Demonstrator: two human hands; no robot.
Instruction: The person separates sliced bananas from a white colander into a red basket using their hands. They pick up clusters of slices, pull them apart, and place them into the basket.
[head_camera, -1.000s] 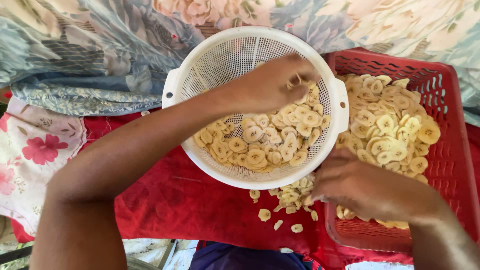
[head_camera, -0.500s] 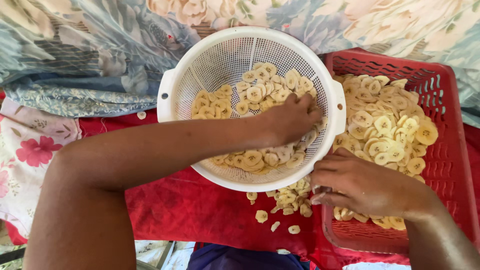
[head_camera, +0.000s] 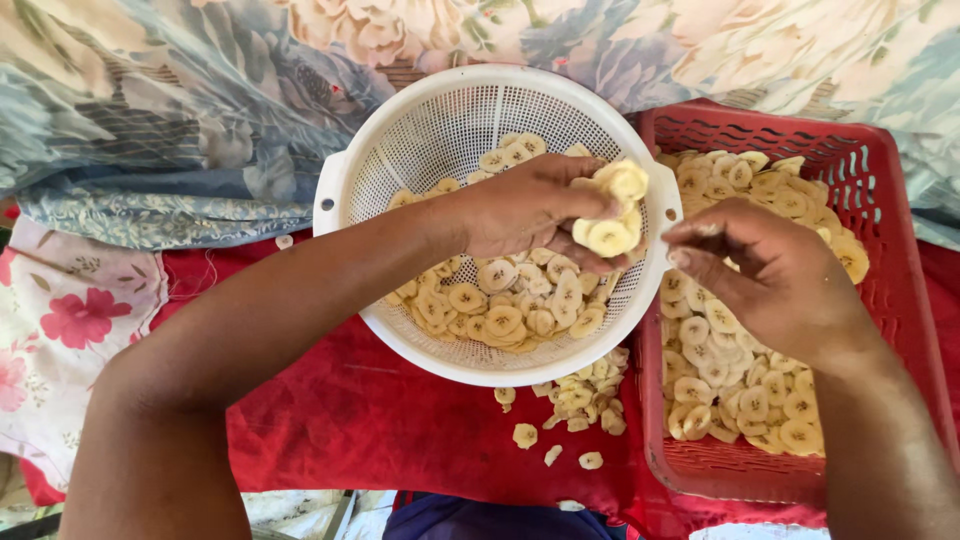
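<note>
Banana slices (head_camera: 612, 212): pale yellow rounds; a stacked handful is sitting in the left hand, above the colander's right rim.
Head view, change: a second ago the left hand was pressing down among the slices in the colander; now it is lifting clear with a handful, so slices are leaving the colander.
Left hand (head_camera: 530, 212): closing around the handful, fingers curled under it, thumb on top.
Right hand (head_camera: 770, 275): hovering over the crate, just beside the handful, fingers bent and pinching together; what they are pinching, if anything, cannot be told.
Colander (head_camera: 400, 170): white, round, resting on red cloth (head_camera: 340, 410), about half full of slices.
Crate (head_camera: 890, 180): red plastic, touching the colander's right side, holding more slices.
Spilled slices (head_camera: 570, 400): lying on the cloth between colander and crate.
</note>
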